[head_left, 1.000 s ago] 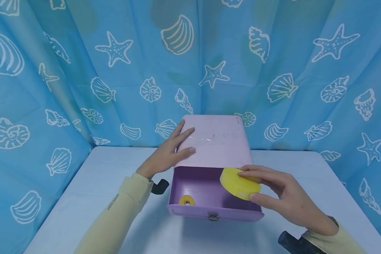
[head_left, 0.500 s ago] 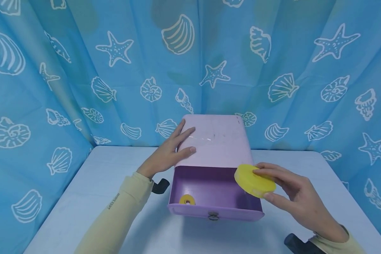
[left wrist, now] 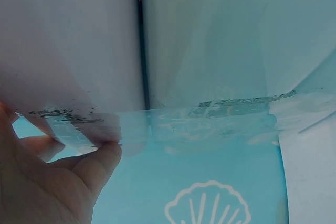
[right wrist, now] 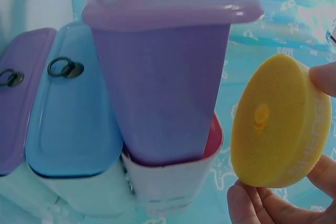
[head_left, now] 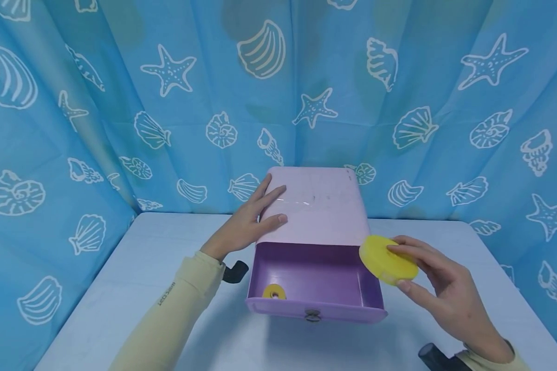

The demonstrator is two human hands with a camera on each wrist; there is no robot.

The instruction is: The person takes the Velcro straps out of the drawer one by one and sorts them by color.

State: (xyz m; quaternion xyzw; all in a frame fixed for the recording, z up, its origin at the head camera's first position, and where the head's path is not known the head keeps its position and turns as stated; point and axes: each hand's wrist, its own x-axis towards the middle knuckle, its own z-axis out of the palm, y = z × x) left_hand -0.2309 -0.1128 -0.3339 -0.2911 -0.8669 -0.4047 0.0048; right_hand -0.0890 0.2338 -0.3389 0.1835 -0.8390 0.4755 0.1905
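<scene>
Head view: Pinching yellow disc (head_left: 386, 262) between thumb and fingers of right hand (head_left: 450, 291), having carried it right over the last second, from above the open drawer (head_left: 315, 281) to partly past its right rim; apparently taking it clear, with small yellow ring (head_left: 267, 289) left inside, near left corner. Holding left hand (head_left: 239, 224) as before, with fingers spread over left edge of box (head_left: 322, 211). Offering bare table (head_left: 396, 337) near and right; bounded at far side by curtain (head_left: 176, 134).

Left wrist view: Resting fingers along a taped edge; cannot tell how firmly.

Right wrist view: Showing disc apart from drawer, with shut blue drawer (right wrist: 73, 114) and shut purple drawer (right wrist: 23, 114) in line with the open one.
</scene>
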